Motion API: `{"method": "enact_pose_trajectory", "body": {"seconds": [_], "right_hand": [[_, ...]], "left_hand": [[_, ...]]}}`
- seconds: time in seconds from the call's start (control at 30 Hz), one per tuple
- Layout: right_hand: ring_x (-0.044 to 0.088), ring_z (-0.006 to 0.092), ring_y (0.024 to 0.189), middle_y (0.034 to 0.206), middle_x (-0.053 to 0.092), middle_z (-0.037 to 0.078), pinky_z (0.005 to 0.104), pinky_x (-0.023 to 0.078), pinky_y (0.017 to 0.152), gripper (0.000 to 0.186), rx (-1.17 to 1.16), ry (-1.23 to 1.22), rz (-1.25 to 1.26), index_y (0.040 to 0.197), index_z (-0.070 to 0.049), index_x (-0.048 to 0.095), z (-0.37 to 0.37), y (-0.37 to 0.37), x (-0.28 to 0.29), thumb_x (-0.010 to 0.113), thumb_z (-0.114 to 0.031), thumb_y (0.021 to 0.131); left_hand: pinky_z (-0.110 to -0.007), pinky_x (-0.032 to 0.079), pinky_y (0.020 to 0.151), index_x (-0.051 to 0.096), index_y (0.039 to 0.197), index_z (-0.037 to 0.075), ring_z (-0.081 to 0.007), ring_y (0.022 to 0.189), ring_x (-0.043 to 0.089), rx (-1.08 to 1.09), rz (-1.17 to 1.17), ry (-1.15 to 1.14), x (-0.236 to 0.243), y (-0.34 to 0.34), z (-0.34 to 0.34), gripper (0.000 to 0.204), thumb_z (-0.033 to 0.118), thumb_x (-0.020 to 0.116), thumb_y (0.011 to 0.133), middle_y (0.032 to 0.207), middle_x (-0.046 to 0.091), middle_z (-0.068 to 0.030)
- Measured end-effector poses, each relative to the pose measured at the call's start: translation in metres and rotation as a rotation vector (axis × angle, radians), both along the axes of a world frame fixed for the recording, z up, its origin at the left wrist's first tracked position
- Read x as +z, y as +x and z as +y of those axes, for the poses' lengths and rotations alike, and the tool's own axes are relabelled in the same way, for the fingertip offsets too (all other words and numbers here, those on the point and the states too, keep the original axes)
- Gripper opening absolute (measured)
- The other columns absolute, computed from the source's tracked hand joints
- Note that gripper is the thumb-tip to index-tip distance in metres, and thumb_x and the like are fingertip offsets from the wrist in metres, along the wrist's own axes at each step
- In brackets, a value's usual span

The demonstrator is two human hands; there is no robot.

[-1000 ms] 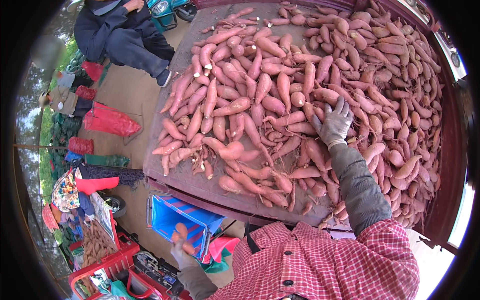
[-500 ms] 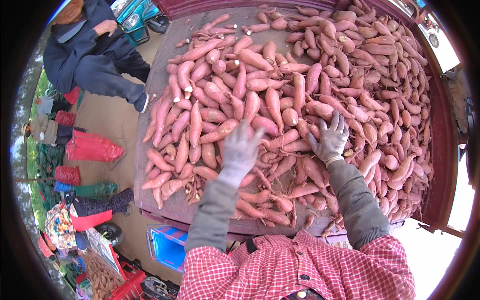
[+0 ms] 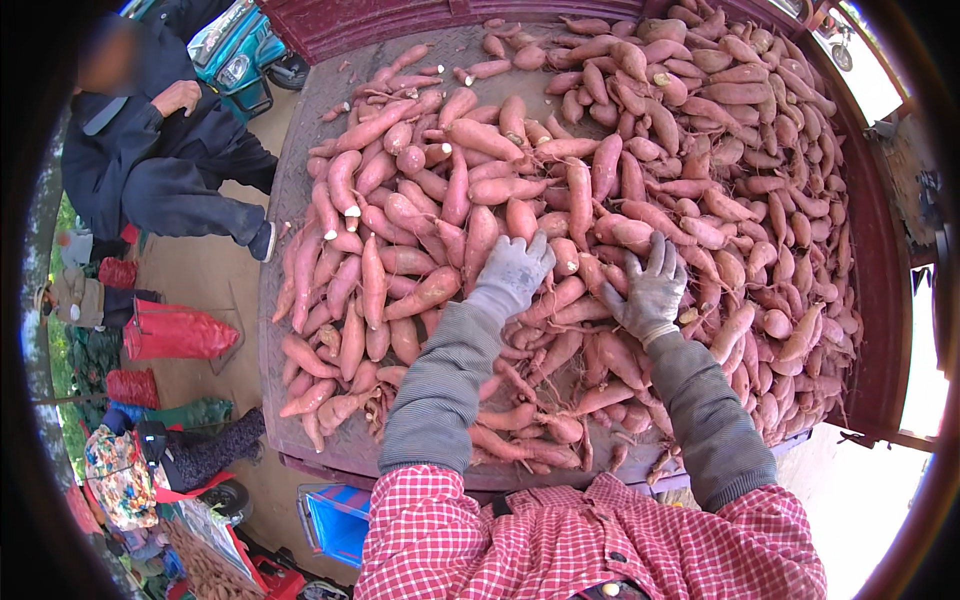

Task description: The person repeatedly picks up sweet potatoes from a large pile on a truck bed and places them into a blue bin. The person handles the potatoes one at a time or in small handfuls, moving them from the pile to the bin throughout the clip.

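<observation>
Reddish-pink sweet potatoes (image 3: 375,278) lie in a broad heap on the truck bed (image 3: 330,90), some with pale cut ends. My left hand (image 3: 515,272), in a grey glove, rests on the middle of the heap. Its fingers reach forward over the sweet potatoes, and its fingertips meet an upright one (image 3: 520,220). Close by on the right is my right hand (image 3: 648,292), also gloved. Its thumb and fingers are spread on top of the sweet potatoes, with nothing visibly gripped.
Red side walls (image 3: 370,25) border the bed. Denser sweet potatoes (image 3: 760,200) fill the right side. A blue crate (image 3: 337,522) stands below the near edge. To the left are a seated person (image 3: 150,150), a red mesh sack (image 3: 180,332), other people and a teal vehicle (image 3: 235,65).
My left hand has moved right and forward, settling on the sweet potatoes close to my right hand. The right hand stays on nearly the same spot. The whole view has shifted slightly.
</observation>
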State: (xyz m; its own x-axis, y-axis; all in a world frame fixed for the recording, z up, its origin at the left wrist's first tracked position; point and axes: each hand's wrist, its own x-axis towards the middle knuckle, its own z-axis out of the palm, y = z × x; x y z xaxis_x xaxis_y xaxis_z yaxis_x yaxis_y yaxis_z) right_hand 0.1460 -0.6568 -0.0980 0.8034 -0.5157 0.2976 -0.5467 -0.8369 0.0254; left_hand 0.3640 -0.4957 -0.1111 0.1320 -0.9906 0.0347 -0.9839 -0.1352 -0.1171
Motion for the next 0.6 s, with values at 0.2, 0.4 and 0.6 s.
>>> {"method": "enact_pose_trajectory", "body": {"seconds": [0.2, 0.4, 0.6], "right_hand": [[0.037, 0.0480, 0.143, 0.158, 0.036, 0.027, 0.0617, 0.037, 0.108, 0.066, -0.005, 0.006, -0.006, 0.135, -0.020, 0.068, -0.003, 0.000, 0.004, 0.070, -0.063, 0.085], [0.039, 0.0479, 0.141, 0.157, 0.038, 0.027, 0.0622, 0.038, 0.108, 0.066, -0.008, 0.022, 0.015, 0.136, -0.020, 0.068, 0.000, 0.001, 0.007, 0.069, -0.063, 0.087], [0.035, 0.0494, 0.145, 0.159, 0.037, 0.029, 0.0636, 0.035, 0.111, 0.066, -0.024, 0.042, 0.016, 0.135, -0.018, 0.069, -0.005, -0.003, 0.002, 0.068, -0.064, 0.087]], "left_hand": [[-0.049, 0.047, 0.085, 0.068, 0.119, 0.018, -0.0262, 0.098, 0.064, 0.132, 0.091, -0.079, 0.036, -0.005, 0.022, 0.049, 0.029, 0.077, 0.073, 0.131, 0.064, -0.0064], [-0.049, 0.047, 0.085, 0.071, 0.109, 0.018, -0.0287, 0.108, 0.061, 0.277, 0.089, -0.084, 0.025, -0.016, 0.053, 0.039, 0.027, 0.079, 0.072, 0.137, 0.061, -0.0077], [-0.050, 0.048, 0.096, 0.075, 0.102, 0.017, -0.0306, 0.125, 0.058, -0.077, 0.034, -0.244, 0.039, 0.006, -0.001, 0.024, 0.018, 0.075, 0.078, 0.154, 0.053, -0.0155]]}}
